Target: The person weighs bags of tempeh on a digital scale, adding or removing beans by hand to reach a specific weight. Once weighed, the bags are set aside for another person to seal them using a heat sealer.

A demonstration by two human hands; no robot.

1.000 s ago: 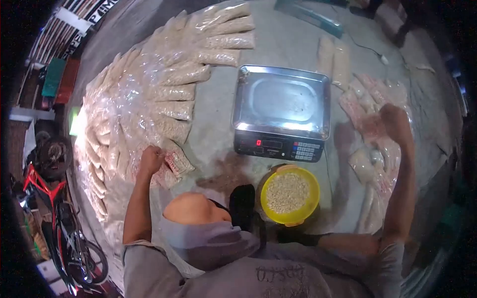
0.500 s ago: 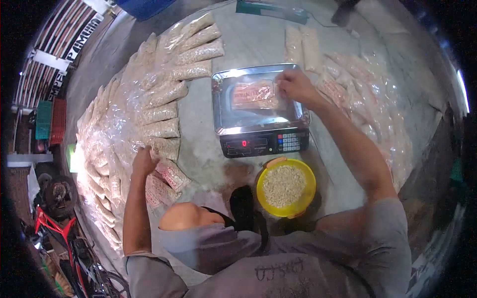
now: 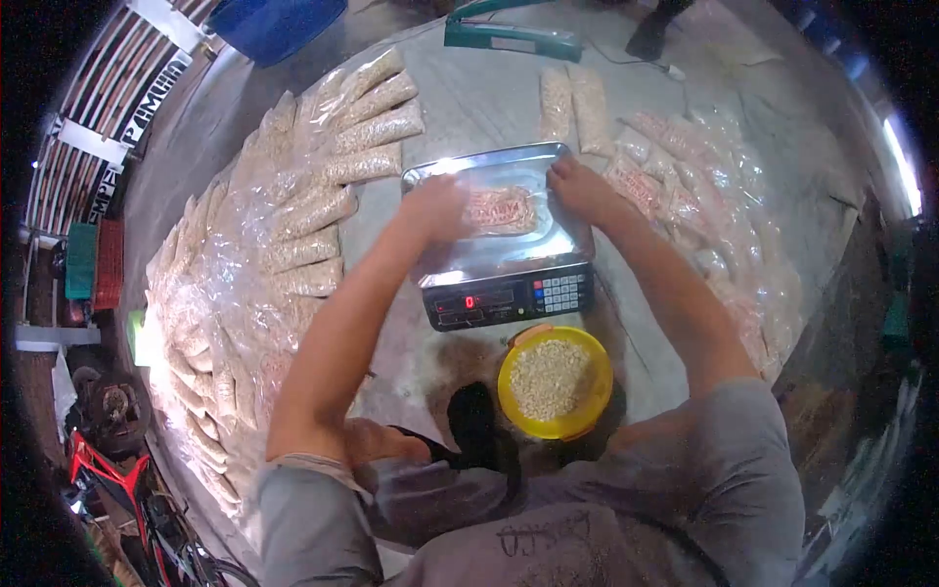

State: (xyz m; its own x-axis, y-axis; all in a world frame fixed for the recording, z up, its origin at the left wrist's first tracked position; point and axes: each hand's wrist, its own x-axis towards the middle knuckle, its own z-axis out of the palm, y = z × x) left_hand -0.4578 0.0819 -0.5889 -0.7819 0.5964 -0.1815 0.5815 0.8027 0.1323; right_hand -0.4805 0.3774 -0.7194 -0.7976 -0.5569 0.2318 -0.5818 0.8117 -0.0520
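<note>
Red-printed clear plastic packet of pale pieces (image 3: 504, 211) lies beyond the round yellow bowl (image 3: 556, 428), on the silver metal scale pan (image 3: 504, 250); likely soft, slick, fairly light, best cradled at both ends. Blurred left hand (image 3: 438, 207) and bent-fingered right hand (image 3: 579, 188) flank it; whether either grips, I cannot tell

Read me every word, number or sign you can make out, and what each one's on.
"0": scale display.
"PAMU", then unclear letters: upper sign.
"EMPE", probably: lower sign.
Too small or blurred: bags' red print, shirt lettering, keypad labels.
</note>
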